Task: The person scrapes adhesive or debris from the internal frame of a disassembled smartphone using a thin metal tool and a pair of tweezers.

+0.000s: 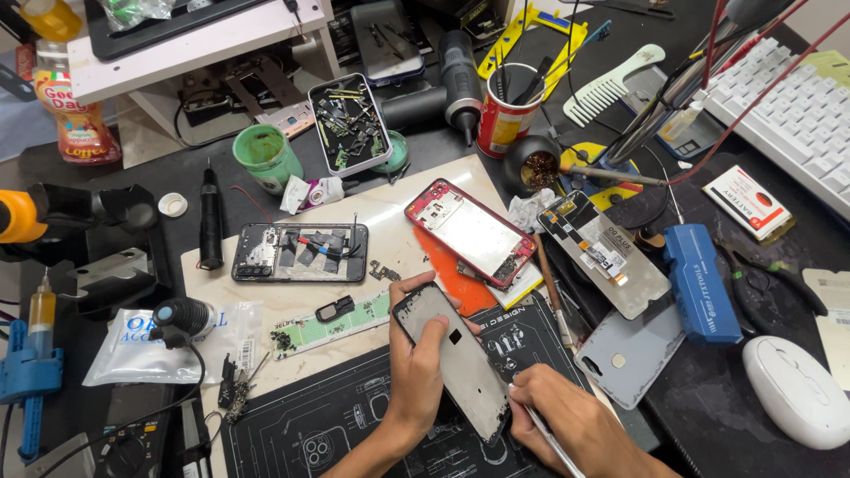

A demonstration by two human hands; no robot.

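Grey metal frame: a bare phone frame lies slanted above the black repair mat, its upper corner toward the red phone body and its lower end by the right hand.
Left hand: the left hand is wrapped round the frame from the left, thumb along its near edge, fingers closed over its upper part; it holds the frame.
Right hand: the right hand, at the frame's lower right, is pinched shut on a thin metal tool, whose tip meets the frame's lower end.
Red phone body: an opened red phone body sits up and right of the frame, resting on an orange sheet.
Black phone: an opened black phone with tape patches inside lies up and left of the frame, well apart.
Green strip: a long green circuit strip lies just left of the frame, a small black part on it.
Screen panel: a display panel lies to the right of the frame, beyond the red phone body.
Grey back cover: a grey back cover lies right of the frame, near the right hand.
Blue box: a blue tool case stands farther right of the frame.
White mouse: a white mouse is far right of the frame.
Parts tin: a tin of small parts sits well above the frame, beside a green cup.
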